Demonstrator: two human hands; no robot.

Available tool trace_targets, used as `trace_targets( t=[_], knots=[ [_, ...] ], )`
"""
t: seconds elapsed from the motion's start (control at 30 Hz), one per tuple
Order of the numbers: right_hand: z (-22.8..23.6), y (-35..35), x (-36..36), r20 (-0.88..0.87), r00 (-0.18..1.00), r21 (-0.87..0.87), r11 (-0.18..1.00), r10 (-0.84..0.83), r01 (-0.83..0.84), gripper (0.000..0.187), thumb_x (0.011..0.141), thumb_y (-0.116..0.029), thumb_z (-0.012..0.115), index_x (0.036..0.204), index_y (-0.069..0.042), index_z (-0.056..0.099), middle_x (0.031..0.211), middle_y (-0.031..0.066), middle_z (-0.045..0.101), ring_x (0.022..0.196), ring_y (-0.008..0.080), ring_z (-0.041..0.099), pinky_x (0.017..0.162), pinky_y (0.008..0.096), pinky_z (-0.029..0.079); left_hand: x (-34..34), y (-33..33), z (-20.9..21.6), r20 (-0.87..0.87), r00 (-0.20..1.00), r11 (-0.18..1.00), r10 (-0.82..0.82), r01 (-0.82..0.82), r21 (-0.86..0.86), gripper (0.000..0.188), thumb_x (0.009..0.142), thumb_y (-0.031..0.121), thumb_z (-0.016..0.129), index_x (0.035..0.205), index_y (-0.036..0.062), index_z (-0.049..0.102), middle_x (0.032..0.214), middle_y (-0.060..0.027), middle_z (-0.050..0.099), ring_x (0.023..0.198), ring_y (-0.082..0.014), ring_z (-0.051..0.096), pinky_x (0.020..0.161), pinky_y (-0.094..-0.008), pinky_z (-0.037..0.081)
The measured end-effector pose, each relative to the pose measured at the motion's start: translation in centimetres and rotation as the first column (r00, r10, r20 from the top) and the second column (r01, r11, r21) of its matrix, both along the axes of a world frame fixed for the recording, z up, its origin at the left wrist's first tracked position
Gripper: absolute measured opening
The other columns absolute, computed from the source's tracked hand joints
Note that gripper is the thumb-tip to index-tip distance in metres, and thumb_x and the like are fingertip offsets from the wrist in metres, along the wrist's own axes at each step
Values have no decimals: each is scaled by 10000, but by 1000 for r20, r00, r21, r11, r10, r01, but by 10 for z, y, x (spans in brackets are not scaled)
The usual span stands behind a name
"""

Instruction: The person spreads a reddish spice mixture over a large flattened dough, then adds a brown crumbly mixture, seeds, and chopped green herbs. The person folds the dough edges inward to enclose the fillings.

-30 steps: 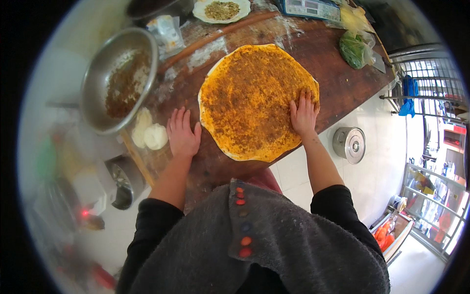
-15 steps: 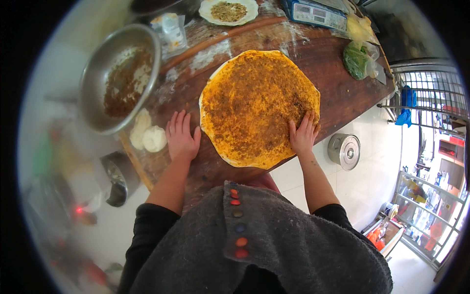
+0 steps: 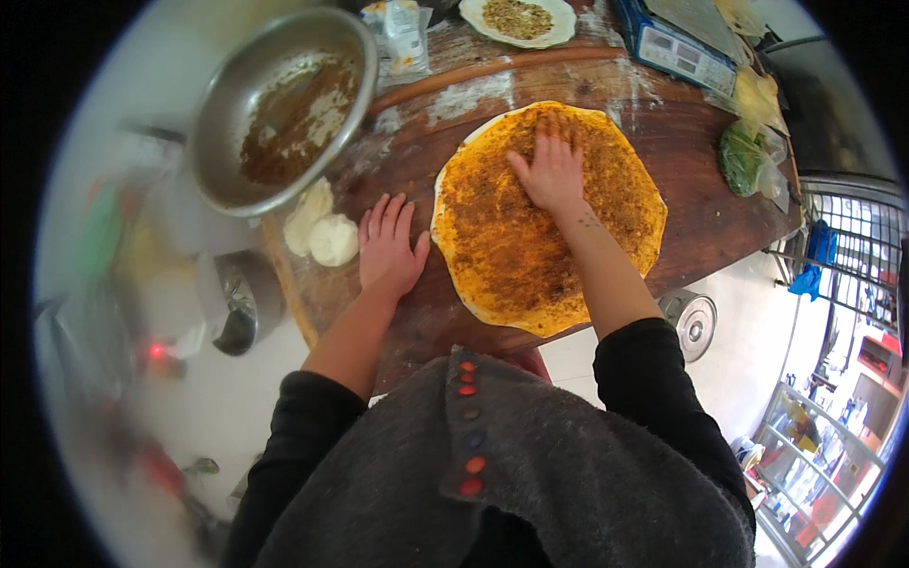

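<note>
A wide round sheet of dough [image 3: 530, 256] lies flat on the wooden table, coated in orange-brown paste almost to its pale rim. My right hand [image 3: 552, 175] presses palm down on the coated surface in its upper middle, fingers spread and slightly blurred. On bare wood just left of the sheet, my left hand [image 3: 391, 248] rests flat with the fingers apart. Beside it sit a round white dough ball [image 3: 333, 240] and a longer piece of dough [image 3: 308, 216]. Neither hand holds anything.
A steel bowl [image 3: 213, 142] with brown paste residue stands at the table's left edge. Along the back are a plate of chopped bits [image 3: 471, 9], a blue scale [image 3: 686, 55] and a white packet [image 3: 402, 38]. Bagged greens [image 3: 743, 159] lie at right; a lidded pot [image 3: 696, 327] stands on the floor.
My right hand has moved from the sheet's right edge up and left to its upper middle. The left hand stays flat on the table. The whole view has shifted a little.
</note>
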State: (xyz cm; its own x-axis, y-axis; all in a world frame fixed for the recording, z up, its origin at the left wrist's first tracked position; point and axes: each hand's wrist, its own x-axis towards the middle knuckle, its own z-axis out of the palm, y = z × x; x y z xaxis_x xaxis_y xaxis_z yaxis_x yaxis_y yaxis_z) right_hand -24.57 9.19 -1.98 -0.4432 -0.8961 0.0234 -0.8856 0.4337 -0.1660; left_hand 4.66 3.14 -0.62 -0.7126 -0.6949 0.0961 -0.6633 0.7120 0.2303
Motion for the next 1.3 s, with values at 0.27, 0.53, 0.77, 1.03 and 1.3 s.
trace_targets(
  t=[0.27,0.53,0.77,1.03,1.3],
  knots=[
    [22,5,23,194,979,133,987,65,-92,748,958,-593,357,1472,-52,316,1522,167,326,1379,315,349,1147,572,142,2,-2,-2,-75,997,1000,-20,18,-19,475,896,308,581,1296,60,513,1409,-96,447,1358,-302,347,1133,-488,253],
    [-18,20,-11,-242,969,-129,988,54,-87,743,961,-604,350,1388,1,403,1523,168,326,1364,321,372,1149,562,153,3,-1,-5,-3,1000,1000,-1,1,23,529,918,377,530,1349,76,473,1462,-63,394,1401,-251,284,1173,-462,187],
    [9,6,72,44,954,113,947,297,-300,765,970,-574,353,1473,-1,296,1576,167,201,1453,309,203,1173,521,113,4,-2,-11,-174,985,999,1,-7,-33,439,908,303,568,1284,78,536,1408,-64,450,1334,-274,380,1121,-469,273],
    [29,75,132,45,861,33,861,506,-507,760,930,-576,431,1431,-8,373,1499,172,360,1411,298,299,1183,486,129,-55,-53,-13,-307,946,992,-103,121,40,273,854,119,606,1122,70,624,1160,-81,572,1068,-293,535,928,-436,448],
    [49,111,100,202,927,56,941,316,-334,611,967,-445,465,1452,-86,367,1518,110,349,1436,282,258,1177,489,155,-100,-99,1,-232,954,947,-190,241,214,194,907,103,565,1084,70,637,1120,-103,594,1096,-306,566,939,-403,473]
  ],
)
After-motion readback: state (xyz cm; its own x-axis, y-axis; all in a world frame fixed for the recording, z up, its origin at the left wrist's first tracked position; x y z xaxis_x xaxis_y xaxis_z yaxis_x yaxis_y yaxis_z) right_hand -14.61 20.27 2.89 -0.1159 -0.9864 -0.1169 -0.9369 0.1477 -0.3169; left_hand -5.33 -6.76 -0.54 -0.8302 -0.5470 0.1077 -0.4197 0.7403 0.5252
